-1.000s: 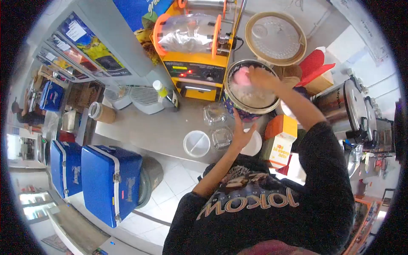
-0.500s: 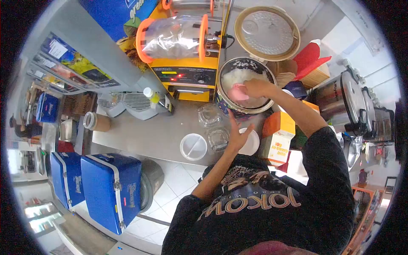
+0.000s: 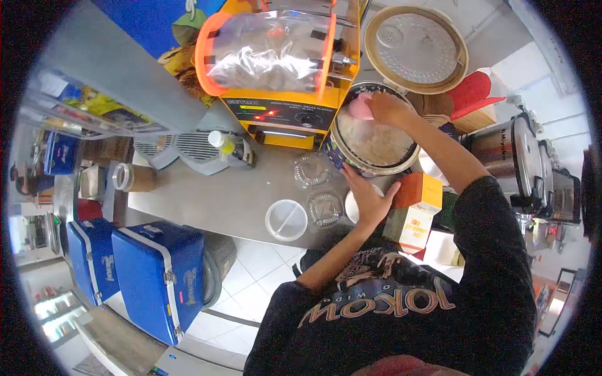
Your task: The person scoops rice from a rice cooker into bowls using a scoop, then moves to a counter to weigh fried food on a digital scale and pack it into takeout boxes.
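Head view, right hand: the right hand [image 3: 390, 110] is curled around a pink scoop [image 3: 362, 106], its exact grip hidden from above.
Scoop: inside the open rice cooker [image 3: 335, 151], near the far rim, over the white rice [image 3: 382, 141].
Left hand: the left hand [image 3: 371, 202] is spread, thumb apart, fingertips against the cooker's patterned near side.
Lid: the beige lid [image 3: 417, 55] stands raised behind the cooker.
Left of the cooker: a yellow sealing machine [image 3: 279, 113], with clear containers [image 3: 325, 208] and a divided round tub [image 3: 286, 220] nearer the person.
Right of the left hand: an orange-and-white carton [image 3: 414, 210].
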{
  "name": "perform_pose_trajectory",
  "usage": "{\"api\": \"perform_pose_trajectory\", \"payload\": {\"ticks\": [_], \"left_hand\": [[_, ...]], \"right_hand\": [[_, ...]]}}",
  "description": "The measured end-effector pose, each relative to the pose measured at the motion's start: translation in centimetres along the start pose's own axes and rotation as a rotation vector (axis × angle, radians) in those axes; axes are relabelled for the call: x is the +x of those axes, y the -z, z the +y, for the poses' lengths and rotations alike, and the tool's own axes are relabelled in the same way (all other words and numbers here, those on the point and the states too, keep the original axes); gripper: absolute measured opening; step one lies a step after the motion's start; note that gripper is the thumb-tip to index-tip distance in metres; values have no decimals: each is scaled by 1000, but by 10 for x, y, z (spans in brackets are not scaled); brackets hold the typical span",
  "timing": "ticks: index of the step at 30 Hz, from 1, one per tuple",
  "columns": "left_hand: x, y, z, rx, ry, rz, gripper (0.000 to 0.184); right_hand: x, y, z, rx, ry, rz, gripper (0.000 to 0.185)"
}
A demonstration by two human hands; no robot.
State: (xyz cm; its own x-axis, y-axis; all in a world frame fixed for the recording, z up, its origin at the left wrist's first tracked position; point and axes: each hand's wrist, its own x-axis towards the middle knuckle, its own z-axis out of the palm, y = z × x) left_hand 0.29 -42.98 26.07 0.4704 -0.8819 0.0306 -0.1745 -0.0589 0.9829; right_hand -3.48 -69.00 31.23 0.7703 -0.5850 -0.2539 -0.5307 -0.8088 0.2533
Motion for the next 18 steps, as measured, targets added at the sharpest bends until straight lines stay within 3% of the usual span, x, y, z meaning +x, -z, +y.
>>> {"api": "perform_pose_trajectory", "payload": {"ticks": [6,7,10,12,13,16,18], "left_hand": [[33,-18,8,158,74,110,139],[32,-21,6,154,68,122,140],[28,-23,-1,139,94,101,141],[29,-28,-7,150,73,84,142],[27,-29,-11,173,44,79,143],[25,-33,-17,142,23,64,144],[34,-34,-11,97,30,64,144]], "right_hand": [[33,-25,46,-93,110,-322,48],[30,13,32,-21,75,-402,48],[18,35,18,401,-223,-516,46],[8,8,36,589,-267,-512,47],[-2,3,30,609,-179,-505,49],[-13,25,19,631,-447,-875,61],[-8,-28,34,612,-275,-755,59]]}}
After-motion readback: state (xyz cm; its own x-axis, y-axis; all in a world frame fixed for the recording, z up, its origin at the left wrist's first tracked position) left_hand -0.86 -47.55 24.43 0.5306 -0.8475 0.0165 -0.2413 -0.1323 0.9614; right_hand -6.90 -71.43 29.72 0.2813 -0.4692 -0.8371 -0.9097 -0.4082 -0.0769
